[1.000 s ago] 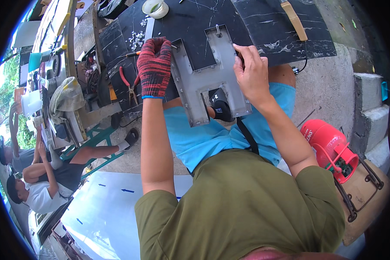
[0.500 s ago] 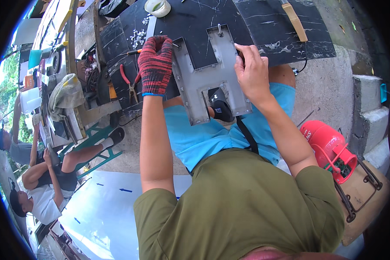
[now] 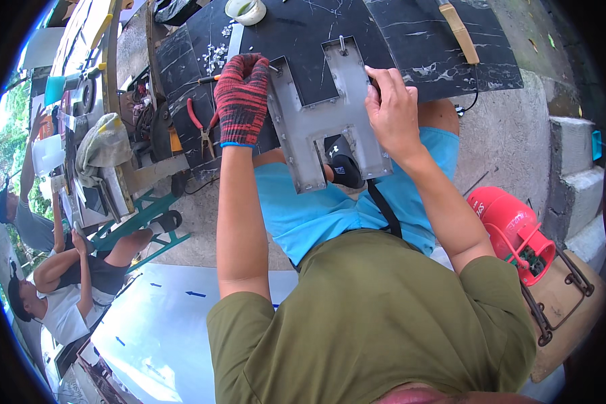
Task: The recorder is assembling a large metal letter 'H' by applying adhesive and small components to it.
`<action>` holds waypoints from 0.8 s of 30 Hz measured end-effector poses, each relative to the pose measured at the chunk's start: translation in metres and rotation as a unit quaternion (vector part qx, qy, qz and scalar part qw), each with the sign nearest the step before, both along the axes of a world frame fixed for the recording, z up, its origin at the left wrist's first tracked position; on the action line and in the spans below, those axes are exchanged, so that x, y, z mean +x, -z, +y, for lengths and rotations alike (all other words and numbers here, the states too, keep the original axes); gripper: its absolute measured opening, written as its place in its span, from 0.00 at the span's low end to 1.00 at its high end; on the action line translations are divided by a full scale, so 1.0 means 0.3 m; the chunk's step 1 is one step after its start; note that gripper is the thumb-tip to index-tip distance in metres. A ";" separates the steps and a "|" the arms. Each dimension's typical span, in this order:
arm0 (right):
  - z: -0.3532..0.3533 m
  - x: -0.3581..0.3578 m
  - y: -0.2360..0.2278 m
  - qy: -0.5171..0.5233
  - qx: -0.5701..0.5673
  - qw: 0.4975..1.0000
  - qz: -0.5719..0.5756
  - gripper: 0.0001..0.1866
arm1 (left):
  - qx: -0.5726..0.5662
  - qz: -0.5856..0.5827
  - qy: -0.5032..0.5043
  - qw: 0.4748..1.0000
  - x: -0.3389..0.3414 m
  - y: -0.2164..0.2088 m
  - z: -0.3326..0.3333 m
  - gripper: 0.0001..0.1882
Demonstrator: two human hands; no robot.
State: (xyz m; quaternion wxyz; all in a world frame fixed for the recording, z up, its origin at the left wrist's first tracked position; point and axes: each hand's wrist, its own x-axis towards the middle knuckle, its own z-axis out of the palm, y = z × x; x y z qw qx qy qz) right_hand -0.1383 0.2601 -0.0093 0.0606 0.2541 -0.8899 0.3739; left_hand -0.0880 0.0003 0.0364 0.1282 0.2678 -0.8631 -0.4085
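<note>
An H-shaped grey metal shell (image 3: 330, 120) with thin raised side walls is held over my lap at the table's edge, its near half over my blue shorts. My left hand (image 3: 242, 101), in a red-and-black knit glove, is closed at its upper left edge. On the right wall my bare right hand (image 3: 392, 111) grips with bent fingers; its thumb tip is partly hidden. Short metal studs stand at the shell's upper ends. Beside my gloved hand lie red-handled pliers (image 3: 203, 128) and a thin tool with an orange-and-black handle (image 3: 209, 79).
The black marble-patterned table (image 3: 283, 34) bears small metal bits (image 3: 214, 57), a white tub (image 3: 245, 11) and a wooden-handled tool (image 3: 459, 34). A red gas cylinder (image 3: 512, 225) is at right. Two people sit at left, near a cloth-draped bench (image 3: 104, 148). Behind me lies a shiny sheet (image 3: 161, 323).
My hands and the metal shell stay almost still. At left, one person has raised an arm, and the other person's leg and foot have shifted.
</note>
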 end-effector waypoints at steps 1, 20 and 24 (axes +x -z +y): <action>0.000 0.000 -0.001 -0.001 -0.002 1.000 0.001 0.18 | -0.016 0.000 -0.001 1.000 0.000 -0.002 0.003 0.11; -0.005 0.007 -0.002 0.002 -0.003 1.000 0.000 0.18 | 0.025 0.020 -0.001 1.000 0.015 0.023 -0.021 0.11; -0.003 0.005 -0.002 0.001 -0.005 1.000 0.000 0.18 | 0.005 0.008 0.006 1.000 0.010 0.021 -0.021 0.11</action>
